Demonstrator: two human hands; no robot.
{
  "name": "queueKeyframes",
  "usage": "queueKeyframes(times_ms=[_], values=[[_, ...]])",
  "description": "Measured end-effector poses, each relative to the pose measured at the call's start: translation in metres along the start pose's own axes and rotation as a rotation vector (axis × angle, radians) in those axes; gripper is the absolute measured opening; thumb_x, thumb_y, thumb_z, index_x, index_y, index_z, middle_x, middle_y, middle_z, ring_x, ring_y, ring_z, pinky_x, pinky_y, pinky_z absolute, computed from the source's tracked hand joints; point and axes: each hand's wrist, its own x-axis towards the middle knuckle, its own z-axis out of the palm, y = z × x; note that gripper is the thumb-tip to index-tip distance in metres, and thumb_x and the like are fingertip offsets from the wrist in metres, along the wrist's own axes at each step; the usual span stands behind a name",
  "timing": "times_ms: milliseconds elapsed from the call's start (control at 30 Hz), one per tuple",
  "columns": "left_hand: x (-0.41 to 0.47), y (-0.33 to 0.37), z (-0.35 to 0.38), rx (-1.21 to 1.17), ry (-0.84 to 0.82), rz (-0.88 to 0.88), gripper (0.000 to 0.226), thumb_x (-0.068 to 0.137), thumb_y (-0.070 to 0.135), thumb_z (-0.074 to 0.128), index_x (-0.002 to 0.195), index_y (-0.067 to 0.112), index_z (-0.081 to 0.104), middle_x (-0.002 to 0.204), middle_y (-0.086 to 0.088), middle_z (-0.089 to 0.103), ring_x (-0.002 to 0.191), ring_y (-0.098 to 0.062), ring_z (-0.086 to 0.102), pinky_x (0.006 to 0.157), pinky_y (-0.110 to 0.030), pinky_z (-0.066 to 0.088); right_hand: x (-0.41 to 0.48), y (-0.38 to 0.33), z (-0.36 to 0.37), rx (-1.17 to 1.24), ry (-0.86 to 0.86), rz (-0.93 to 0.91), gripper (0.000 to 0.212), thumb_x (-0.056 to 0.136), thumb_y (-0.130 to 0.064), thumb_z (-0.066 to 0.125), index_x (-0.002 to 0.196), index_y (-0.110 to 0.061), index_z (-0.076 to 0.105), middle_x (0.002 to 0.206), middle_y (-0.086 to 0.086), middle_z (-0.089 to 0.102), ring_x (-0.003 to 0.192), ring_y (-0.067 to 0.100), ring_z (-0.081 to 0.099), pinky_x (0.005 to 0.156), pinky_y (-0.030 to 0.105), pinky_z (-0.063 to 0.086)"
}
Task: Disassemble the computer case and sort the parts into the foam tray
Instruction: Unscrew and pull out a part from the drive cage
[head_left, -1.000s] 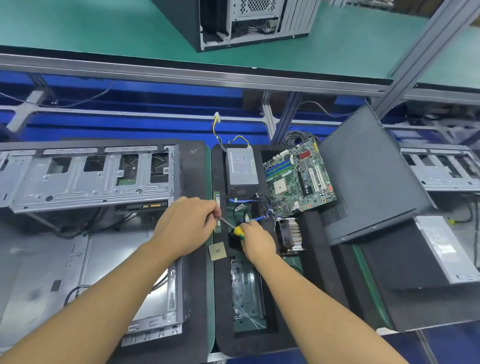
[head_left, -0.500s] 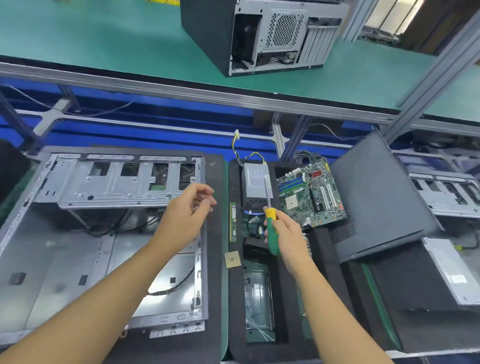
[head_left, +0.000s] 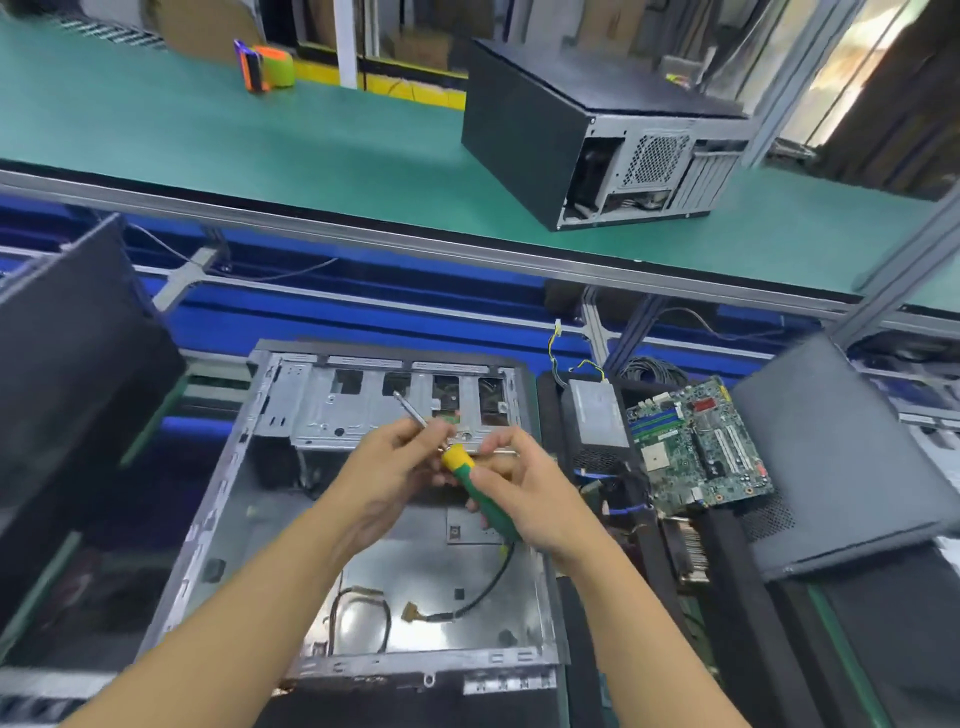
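One opened computer case (head_left: 363, 571) lies flat; above it the left hand (head_left: 395, 467) pinches the metal shaft of one screwdriver (head_left: 460, 461), and the right hand (head_left: 540, 509) wraps its green handle. To the right, one foam tray (head_left: 549, 415) holds one power supply (head_left: 595, 415) and one motherboard (head_left: 696, 447), one side panel (head_left: 841, 457) just beside

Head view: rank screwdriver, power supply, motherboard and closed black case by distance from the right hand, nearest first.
1. screwdriver: its handle is gripped in the right hand.
2. power supply: just right of the hand and slightly beyond it.
3. motherboard: farther right, past the power supply.
4. closed black case: far back, on the green conveyor.
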Motion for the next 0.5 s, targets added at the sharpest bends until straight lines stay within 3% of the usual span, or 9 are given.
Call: queueKeyframes(times_ms=[100,167,233,367,500], values=[[0.001,0.002,-0.021,-0.095,0.036,-0.032,0.029,0.078,0.027,0.071,0.097,0.004,0.071,0.065,-0.003,0.058,0.063,-0.014,0.060,0.067,-0.026,0.058,-0.003,0.004,0.017,0.242,0.060,-0.007,0.021,0.095,0.005,0.061,0.105,-0.008,0.049,0.111,0.016,0.069,0.077,0.033,0.068,0.060,0.033,0.054],[0.004,0.003,-0.030,-0.177,0.056,-0.079,0.025,0.078,0.023,0.071,0.098,0.009,0.067,0.075,-0.004,0.063,0.069,-0.015,0.063,0.077,-0.032,0.059,-0.006,0.006,0.025,0.425,0.115,-0.071,0.028,0.087,0.004,0.068,0.109,-0.005,0.054,0.111,0.016,0.069,0.085,0.034,0.068,0.069,0.032,0.056],[0.006,0.005,-0.033,-0.238,0.050,-0.136,0.017,0.080,0.019,0.070,0.094,0.014,0.062,0.077,-0.004,0.065,0.071,-0.015,0.064,0.076,-0.032,0.058,-0.006,0.007,0.034,0.526,0.197,-0.154,0.038,0.082,0.003,0.073,0.115,-0.005,0.055,0.112,0.017,0.068,0.088,0.031,0.068,0.079,0.030,0.057],[0.010,0.009,-0.023,-0.321,0.038,-0.225,0.010,0.082,0.015,0.069,0.089,0.014,0.061,0.067,-0.001,0.065,0.060,-0.009,0.065,0.061,-0.024,0.059,0.006,0.000,0.047,0.291,0.367,-0.321,0.034,0.098,0.002,0.056,0.129,-0.009,0.048,0.117,0.014,0.070,0.088,0.024,0.066,0.079,0.030,0.056],[0.013,0.009,-0.014,-0.211,-0.013,-0.288,0.039,0.078,0.027,0.074,0.112,0.018,0.055,0.077,-0.004,0.073,0.065,-0.015,0.071,0.059,-0.028,0.059,0.017,-0.022,0.043,0.113,0.448,-0.420,0.033,0.101,-0.013,0.057,0.129,-0.025,0.044,0.106,0.013,0.071,0.074,0.019,0.062,0.066,0.027,0.053]])
